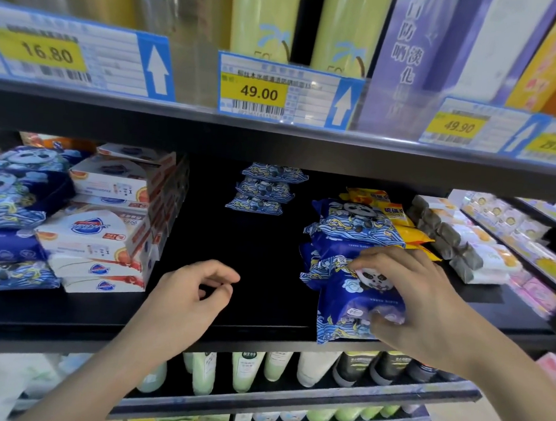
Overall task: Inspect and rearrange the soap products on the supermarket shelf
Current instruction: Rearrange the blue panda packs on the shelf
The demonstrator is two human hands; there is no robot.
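On the black middle shelf (258, 300) stands a row of blue panda-print soap packs. My right hand (417, 300) grips the front pack (349, 299) at the shelf's front edge, fingers on its top and thumb under its lower right corner. Behind it more blue packs (353, 228) are piled. A small stack of three blue packs (265, 190) sits deep at the back of the shelf. My left hand (186, 299) hovers over the bare middle of the shelf, fingers loosely curled, holding nothing.
White and orange soap boxes (113, 219) are stacked at the left, with blue packs (13, 200) beside them. Yellow packs (399, 224) and grey-white soap bars (463, 247) lie to the right. Price tags (261, 92) hang on the shelf above. Bottles (247, 368) fill the shelf below.
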